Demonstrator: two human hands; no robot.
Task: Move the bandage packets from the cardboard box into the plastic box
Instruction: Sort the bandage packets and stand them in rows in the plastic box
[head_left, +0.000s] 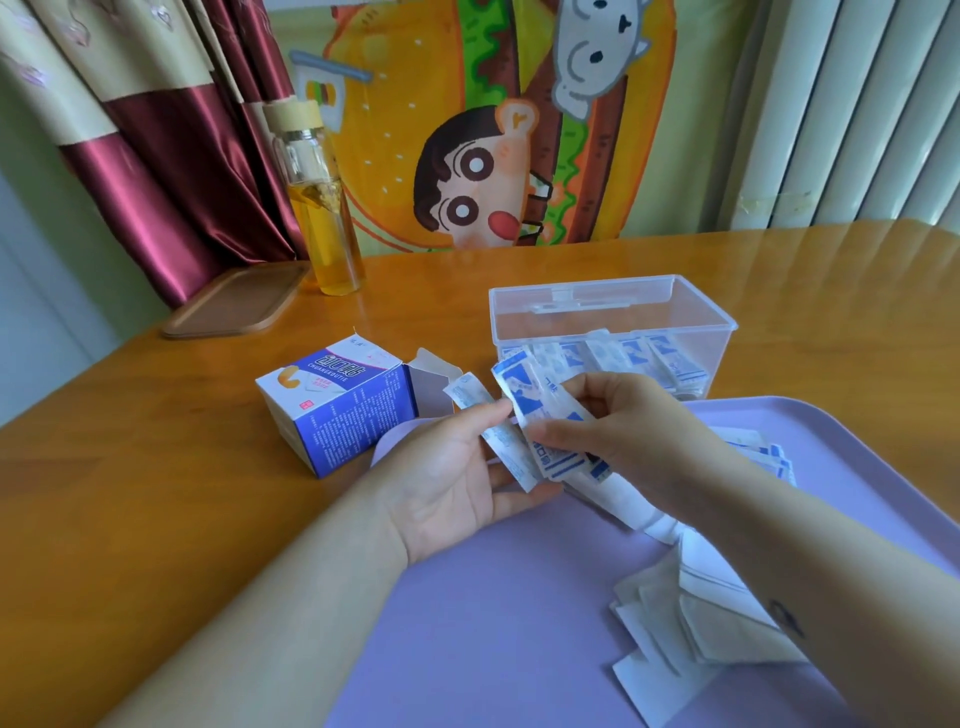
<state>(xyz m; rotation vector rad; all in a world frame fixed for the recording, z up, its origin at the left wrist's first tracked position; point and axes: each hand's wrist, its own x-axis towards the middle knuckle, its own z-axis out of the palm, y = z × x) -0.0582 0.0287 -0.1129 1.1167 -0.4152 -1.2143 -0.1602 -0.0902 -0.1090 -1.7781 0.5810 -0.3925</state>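
Both hands share one loose fan of bandage packets (524, 402). Left hand (457, 467): thumb and fingers (485, 418) pinch a white packet. Right hand (618, 421): fingers pinch the blue-printed bunch.

Plastic box (701, 307) sits just beyond the fingers, with packets inside. Cardboard box (337, 410) lies to their left, on its side, flap open.

Risk: the fan looks uneven and slick. During a hand-over or lift, packets could slide out onto the tray (467, 623) below, or catch the box rim and spill outside.
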